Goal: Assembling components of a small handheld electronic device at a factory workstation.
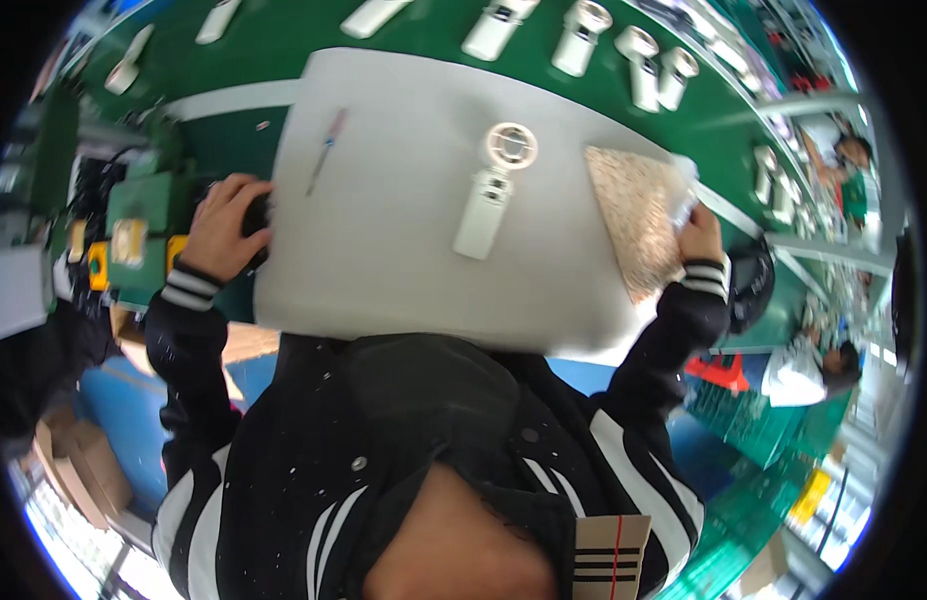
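Taking the mat's middle as the clock's centre, we see the pale mat (pixel 384 275) as the largest risk: a bump from our body at six o'clock could shift everything on it. The bag of small tan pieces (pixel 629 205) lies at three o'clock; if its mouth is loose, which we cannot tell, a tug on its clear plastic could spill them. The white handheld fan (pixel 479 220) lies just beside the centre, round head toward one o'clock; a dragged bag could knock it aside. The thin screwdriver (pixel 329 150), at ten o'clock, could roll if the mat tilts.

Our left hand (pixel 220 230) rests by the mat's edge at nine o'clock, fingers curved and thumb spread away around something dark; we cannot tell whether it grips. Our right hand (pixel 701 238) is at the bag's outer edge, fingers bent toward the plastic; we cannot tell whether they pinch it.
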